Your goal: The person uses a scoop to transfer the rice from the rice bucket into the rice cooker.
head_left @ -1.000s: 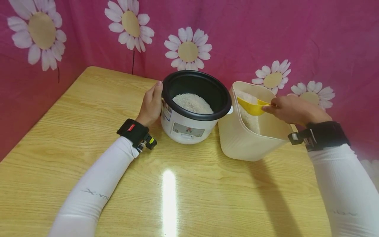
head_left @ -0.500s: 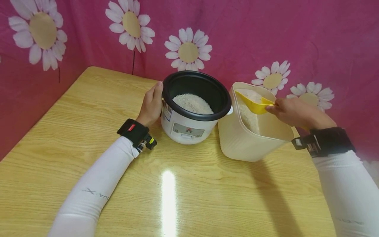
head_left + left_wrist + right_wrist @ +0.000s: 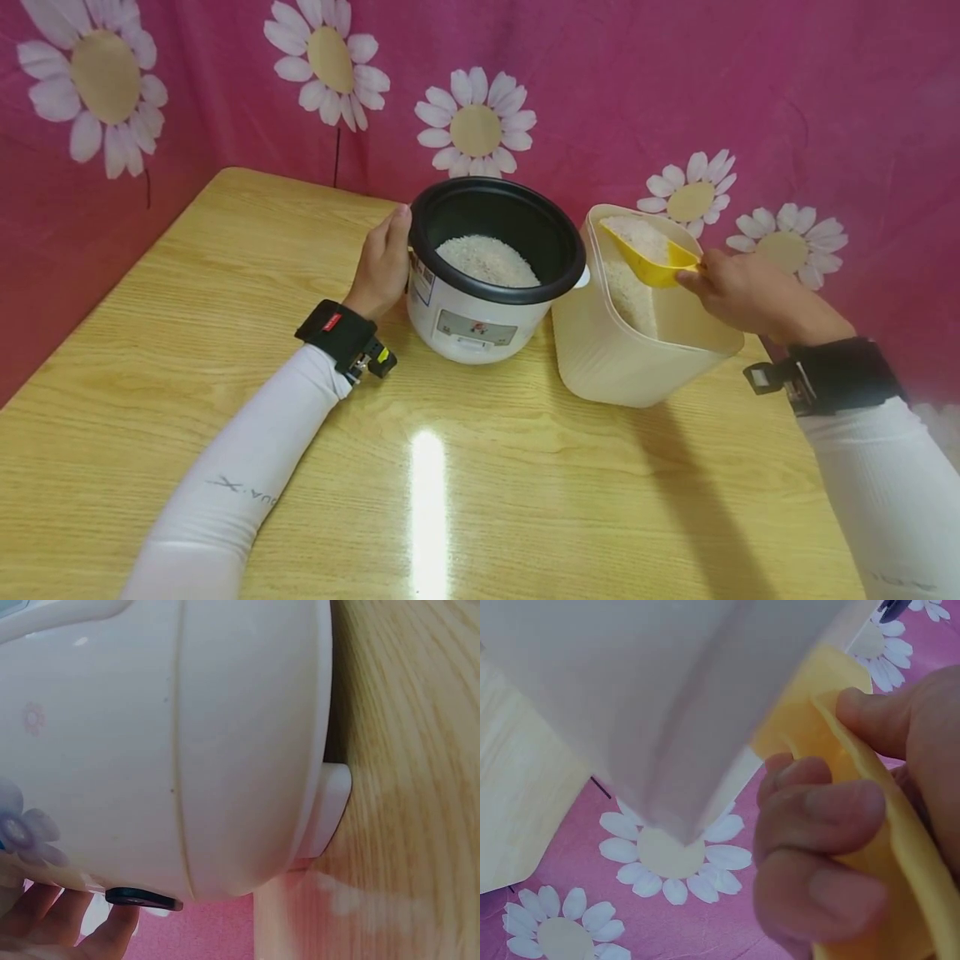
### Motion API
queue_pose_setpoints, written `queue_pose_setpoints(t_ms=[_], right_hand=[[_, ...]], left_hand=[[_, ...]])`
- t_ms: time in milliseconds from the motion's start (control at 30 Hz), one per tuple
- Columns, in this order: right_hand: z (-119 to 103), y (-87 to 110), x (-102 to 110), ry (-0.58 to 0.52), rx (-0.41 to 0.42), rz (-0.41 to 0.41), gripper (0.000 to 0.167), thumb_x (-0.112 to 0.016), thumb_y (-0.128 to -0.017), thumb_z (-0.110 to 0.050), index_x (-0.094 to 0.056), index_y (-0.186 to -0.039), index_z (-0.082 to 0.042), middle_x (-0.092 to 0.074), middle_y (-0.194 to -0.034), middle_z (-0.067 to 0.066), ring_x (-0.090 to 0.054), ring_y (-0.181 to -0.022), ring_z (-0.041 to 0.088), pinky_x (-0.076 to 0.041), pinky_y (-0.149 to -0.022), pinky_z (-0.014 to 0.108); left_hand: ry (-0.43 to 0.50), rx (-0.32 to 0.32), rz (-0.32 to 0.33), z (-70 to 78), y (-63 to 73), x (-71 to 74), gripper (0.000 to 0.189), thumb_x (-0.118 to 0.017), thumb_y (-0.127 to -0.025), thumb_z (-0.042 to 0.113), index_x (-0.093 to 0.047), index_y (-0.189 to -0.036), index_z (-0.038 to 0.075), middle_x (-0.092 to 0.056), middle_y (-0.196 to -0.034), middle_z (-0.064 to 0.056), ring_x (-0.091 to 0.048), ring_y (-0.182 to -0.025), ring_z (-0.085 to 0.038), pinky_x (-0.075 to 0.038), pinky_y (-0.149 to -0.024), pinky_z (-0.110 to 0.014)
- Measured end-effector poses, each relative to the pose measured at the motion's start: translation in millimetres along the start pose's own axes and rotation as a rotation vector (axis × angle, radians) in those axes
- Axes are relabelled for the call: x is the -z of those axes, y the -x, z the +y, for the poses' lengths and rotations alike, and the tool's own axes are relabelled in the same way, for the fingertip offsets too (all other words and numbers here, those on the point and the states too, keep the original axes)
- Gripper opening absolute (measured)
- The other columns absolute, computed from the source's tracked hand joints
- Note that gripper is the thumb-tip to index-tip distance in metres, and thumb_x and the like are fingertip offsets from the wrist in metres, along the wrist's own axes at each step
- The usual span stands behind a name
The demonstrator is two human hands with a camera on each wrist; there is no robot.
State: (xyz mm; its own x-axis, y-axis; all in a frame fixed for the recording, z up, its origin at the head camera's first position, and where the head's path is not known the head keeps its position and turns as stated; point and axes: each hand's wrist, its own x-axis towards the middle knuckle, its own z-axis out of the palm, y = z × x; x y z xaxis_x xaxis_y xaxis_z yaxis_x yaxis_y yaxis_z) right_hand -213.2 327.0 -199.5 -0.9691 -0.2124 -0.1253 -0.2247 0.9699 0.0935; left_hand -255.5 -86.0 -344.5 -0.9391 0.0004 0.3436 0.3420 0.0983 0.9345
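My left hand [image 3: 378, 262] holds the left side of a white rice cooker [image 3: 465, 333], its thumb up by the black rim. White rice [image 3: 487, 260] lies inside the dark pot. In the left wrist view, fingers [image 3: 112, 930] reach the cooker's wall [image 3: 240, 750] beside a small black part. My right hand [image 3: 761, 296] grips the handle of a yellow scoop [image 3: 652, 268], heaped with rice, over the mouth of a cream bin [image 3: 622, 367]. More rice [image 3: 630, 296] shows inside the bin. Close up in the right wrist view, the fingers curl round the yellow handle [image 3: 919, 862].
Cooker and bin stand side by side on a wooden table [image 3: 300, 467], near its back edge. Behind them hangs a pink cloth [image 3: 600, 92] printed with white daisies. The bin's wall [image 3: 630, 690] rises right beside the right hand's fingers.
My right hand has shifted right and slightly toward me. The scoop has turned, its tip rising, and shows more of its heaped rice. My left hand and the cooker stay put.
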Motion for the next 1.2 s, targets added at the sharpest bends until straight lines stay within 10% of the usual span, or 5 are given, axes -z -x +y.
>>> queue_pose_setpoints(t_ms=[767, 1200], right_hand=[[4, 22.2, 0, -0.065, -0.070, 0.015, 0.061, -0.040, -0.109, -0.049, -0.049, -0.127, 0.008, -0.063, -0.093, 0.025, -0.058, -0.077, 0.034, -0.056, -0.065, 0.043], [-21, 36.0, 15, -0.029, 0.043, 0.157, 0.045, -0.050, -0.107, -0.042, -0.053, -0.118, 0.002, -0.058, -0.081, 0.016, -0.055, -0.066, 0.028, -0.051, -0.059, 0.038]], left_hand=[[-0.006, -0.013, 0.014, -1.4, -1.2, -0.6, 0.056, -0.026, -0.112, 0.039, -0.056, -0.146, 0.006, -0.060, -0.147, -0.017, -0.055, -0.136, -0.029, -0.044, -0.122, -0.047], [0.001, 0.019, 0.000, -0.5, -0.8, -0.7, 0.058, -0.026, -0.112, 0.044, -0.053, -0.150, 0.010, -0.057, -0.151, -0.014, -0.054, -0.139, -0.029, -0.044, -0.122, -0.049]])
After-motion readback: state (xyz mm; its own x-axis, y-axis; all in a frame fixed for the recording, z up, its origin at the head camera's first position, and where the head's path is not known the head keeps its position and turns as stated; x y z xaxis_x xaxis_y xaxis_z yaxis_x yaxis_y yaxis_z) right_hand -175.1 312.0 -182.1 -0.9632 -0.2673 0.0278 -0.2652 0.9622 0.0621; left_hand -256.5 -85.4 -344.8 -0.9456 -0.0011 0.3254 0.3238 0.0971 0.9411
